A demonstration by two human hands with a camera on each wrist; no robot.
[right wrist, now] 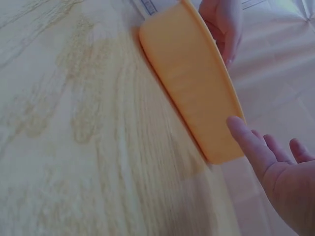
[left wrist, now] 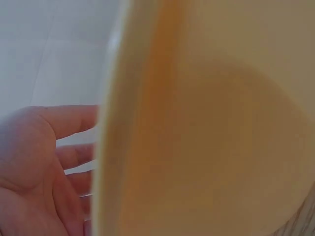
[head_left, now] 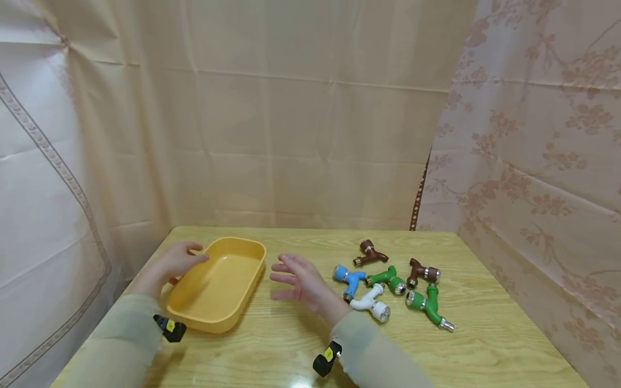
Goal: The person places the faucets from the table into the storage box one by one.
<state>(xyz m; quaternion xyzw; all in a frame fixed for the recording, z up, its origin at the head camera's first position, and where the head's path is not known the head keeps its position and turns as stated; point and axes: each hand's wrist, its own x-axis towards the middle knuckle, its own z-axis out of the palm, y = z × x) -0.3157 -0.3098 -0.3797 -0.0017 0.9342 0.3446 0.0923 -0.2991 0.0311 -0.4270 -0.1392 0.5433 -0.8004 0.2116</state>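
A yellow plastic basin (head_left: 215, 288) stands on the left side of the table. My left hand (head_left: 172, 264) is at its left rim, fingers loosely spread; in the left wrist view the same hand (left wrist: 34, 172) lies along the outside of the wall, its fingertips hidden behind the rim. My right hand (head_left: 303, 285) is in the air to the right of the basin, fingers apart and holding nothing. In the right wrist view that hand (right wrist: 280, 172) appears near the basin's side wall (right wrist: 192, 83); contact cannot be told.
Several plastic taps lie grouped on the right half of the wooden table (head_left: 301, 350): a blue tap (head_left: 350, 279), a white tap (head_left: 372, 304), a green tap (head_left: 429, 307) and a brown tap (head_left: 371, 253) among them. Curtains (head_left: 301, 134) hang behind and at both sides.
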